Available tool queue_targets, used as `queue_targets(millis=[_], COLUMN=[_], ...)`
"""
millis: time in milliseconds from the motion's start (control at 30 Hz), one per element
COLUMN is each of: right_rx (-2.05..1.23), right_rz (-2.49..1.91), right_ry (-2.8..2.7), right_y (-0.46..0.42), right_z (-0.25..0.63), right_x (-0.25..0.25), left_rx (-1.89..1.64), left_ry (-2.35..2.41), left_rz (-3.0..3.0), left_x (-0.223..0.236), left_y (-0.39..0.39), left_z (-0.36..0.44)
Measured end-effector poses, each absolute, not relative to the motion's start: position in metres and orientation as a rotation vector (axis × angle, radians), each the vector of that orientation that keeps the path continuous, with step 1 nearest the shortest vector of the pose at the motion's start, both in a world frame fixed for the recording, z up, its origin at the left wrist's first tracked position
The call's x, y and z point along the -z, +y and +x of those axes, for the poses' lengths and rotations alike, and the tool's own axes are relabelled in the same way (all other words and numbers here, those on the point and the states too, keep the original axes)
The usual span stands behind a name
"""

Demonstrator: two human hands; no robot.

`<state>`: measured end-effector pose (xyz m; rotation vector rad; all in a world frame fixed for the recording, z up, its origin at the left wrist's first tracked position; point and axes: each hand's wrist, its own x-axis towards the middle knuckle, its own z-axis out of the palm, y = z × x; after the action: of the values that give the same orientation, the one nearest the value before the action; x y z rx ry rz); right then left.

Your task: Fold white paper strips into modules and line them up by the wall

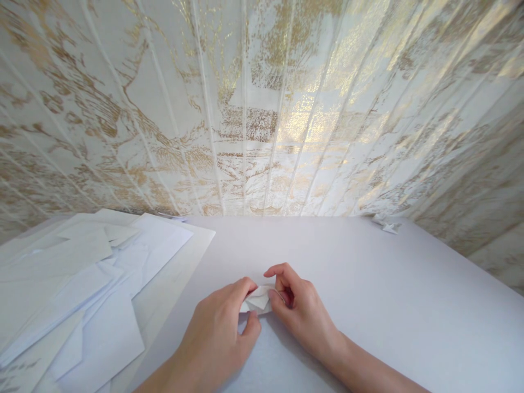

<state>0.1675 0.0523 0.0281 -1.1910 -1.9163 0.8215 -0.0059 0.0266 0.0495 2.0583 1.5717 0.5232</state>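
Note:
A small folded piece of white paper [257, 298] is held between my two hands, low in the middle of the view, just above the white table. My left hand [223, 322] grips its left end, with the thumb at the near edge and the fingers at the far side. My right hand [298, 305] pinches its right end with the thumb in front; the index finger is raised and curved above the paper. Several folds show on the paper's upper face. Its two ends are partly hidden by my fingers.
A loose heap of white paper sheets and pieces [98, 284] covers the left side of the white table [388, 305]. Small folded paper pieces [387, 224] lie at the far right corner. A white wall with gold patterns [245, 109] rises behind the table.

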Motion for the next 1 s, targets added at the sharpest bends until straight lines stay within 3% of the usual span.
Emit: queue_targets(millis=[467, 1000], right_rx=[-0.919, -1.038], right_rz=[-1.061, -1.218], right_ry=[-1.892, -1.678], right_y=[0.046, 0.063], right_z=[0.162, 0.171], right_x=[-0.027, -0.027], left_rx=[-0.497, -0.553], left_ry=[1.64, 1.642], left_rz=[2.034, 2.018], left_x=[-0.039, -0.033], left_y=[0.031, 0.03], left_z=[-0.006, -0.012])
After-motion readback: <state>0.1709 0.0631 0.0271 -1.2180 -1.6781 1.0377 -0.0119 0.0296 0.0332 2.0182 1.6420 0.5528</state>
